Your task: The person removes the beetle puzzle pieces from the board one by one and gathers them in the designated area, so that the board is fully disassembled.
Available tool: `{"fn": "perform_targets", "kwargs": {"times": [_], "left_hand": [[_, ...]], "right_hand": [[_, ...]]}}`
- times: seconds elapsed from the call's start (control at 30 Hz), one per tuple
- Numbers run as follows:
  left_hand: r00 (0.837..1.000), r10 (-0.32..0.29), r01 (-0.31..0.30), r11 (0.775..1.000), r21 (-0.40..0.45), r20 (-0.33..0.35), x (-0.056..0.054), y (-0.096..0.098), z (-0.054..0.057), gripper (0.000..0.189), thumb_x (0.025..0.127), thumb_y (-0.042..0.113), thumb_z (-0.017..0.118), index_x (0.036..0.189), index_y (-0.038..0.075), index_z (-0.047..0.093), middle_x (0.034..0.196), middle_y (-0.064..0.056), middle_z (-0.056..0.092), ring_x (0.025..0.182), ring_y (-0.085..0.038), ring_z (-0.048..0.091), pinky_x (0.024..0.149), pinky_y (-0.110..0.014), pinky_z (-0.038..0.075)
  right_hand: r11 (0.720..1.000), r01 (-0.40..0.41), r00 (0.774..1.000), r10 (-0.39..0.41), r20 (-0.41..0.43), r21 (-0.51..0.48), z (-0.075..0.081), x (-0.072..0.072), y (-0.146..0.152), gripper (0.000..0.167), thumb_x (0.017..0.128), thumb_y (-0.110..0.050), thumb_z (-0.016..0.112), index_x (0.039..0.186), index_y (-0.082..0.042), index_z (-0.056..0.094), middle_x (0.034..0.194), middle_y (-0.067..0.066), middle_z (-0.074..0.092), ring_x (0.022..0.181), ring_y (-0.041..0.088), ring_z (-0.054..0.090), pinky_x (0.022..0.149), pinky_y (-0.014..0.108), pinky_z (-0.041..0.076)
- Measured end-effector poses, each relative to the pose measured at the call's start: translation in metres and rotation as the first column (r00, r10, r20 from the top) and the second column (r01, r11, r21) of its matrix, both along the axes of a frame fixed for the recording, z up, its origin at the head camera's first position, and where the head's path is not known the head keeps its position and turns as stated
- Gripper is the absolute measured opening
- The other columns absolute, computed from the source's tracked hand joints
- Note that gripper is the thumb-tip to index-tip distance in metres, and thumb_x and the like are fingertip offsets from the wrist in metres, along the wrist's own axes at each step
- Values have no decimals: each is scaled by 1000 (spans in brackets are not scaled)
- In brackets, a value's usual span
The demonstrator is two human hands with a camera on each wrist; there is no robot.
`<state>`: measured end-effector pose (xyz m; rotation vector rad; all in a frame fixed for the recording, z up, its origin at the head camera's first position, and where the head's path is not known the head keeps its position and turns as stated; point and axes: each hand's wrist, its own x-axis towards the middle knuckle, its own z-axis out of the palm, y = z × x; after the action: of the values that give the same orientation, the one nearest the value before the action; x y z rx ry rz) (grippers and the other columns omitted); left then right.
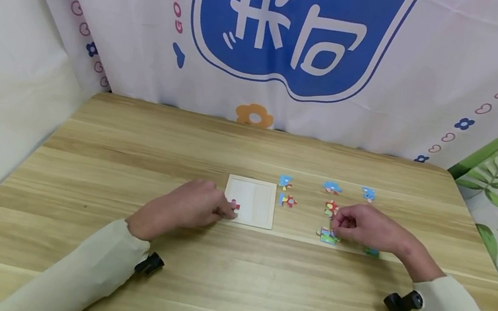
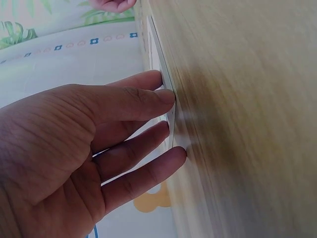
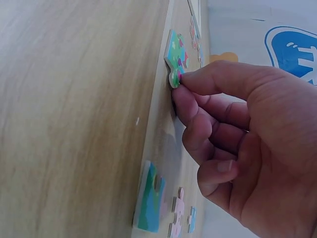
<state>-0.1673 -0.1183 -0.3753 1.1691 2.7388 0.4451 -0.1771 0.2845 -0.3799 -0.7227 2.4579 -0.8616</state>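
My left hand (image 1: pixel 194 204) reaches the lower left corner of a shallow square wooden puzzle tray (image 1: pixel 263 222). Its fingers (image 2: pixel 141 176) extend loosely, and the thumb lies at the tray's near edge in the left wrist view. A small red puzzle piece (image 1: pixel 235 205) is inside the tray by the fingertips. To the right of the tray, my right hand (image 1: pixel 367 227) pinches the rounded tab of a green and blue puzzle piece (image 3: pixel 176 54) between thumb and index finger. That piece is close to the tabletop. The right hand's other fingers curl in toward the palm.
Several loose puzzle pieces lie right of the tray, among them a red star-like piece (image 1: pixel 288 201), a blue-topped piece (image 1: pixel 332 186) and a green-edged corner piece (image 3: pixel 150 201). A printed cloth (image 1: pixel 135 72) hangs behind the wooden table (image 1: pixel 219 281).
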Motion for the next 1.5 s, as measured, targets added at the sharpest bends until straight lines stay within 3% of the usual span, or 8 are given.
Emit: {"fn": "perform_targets", "kwargs": {"times": [0.53,0.87,1.13,1.27,1.5], "left_hand": [[1000,2,-2,1000,-6,11,-1,1,0,21,90,11,82,109,20,84,96,0,78,64,-3,54,62,-25,46],[1000,-4,4,1000,3,14,0,1,0,20,89,10,82,107,19,84,96,1,78,71,-1,61,64,-25,49],[1000,-7,7,1000,2,0,-1,1,-2,21,88,8,83,106,18,84,96,1,78,79,-8,68,66,-26,51],[1000,-15,15,1000,6,-19,-1,0,-1,20,88,7,83,105,18,85,94,2,78,75,-7,67,64,-26,50],[1000,-4,4,1000,-6,-24,1,-1,0,21,88,8,83,105,18,85,95,1,78,81,-12,70,67,-28,52]], "right_hand": [[999,7,999,-6,-32,33,2,2,-2,6,98,-7,70,93,-11,71,83,-2,65,73,15,56,64,27,48],[998,32,988,-22,-154,62,11,7,-11,9,97,-6,70,92,-13,70,83,-5,66,73,13,58,64,29,49],[997,-20,958,42,-285,80,19,4,-41,8,96,-8,67,94,-14,72,82,-11,65,74,9,60,67,29,52],[995,-26,932,59,-359,98,22,0,-63,8,95,-10,67,93,-15,73,83,-12,65,74,7,59,69,31,52],[996,-32,923,63,-378,87,24,-5,-109,5,96,-14,69,94,-16,74,86,-12,67,73,7,59,66,31,51]]}}
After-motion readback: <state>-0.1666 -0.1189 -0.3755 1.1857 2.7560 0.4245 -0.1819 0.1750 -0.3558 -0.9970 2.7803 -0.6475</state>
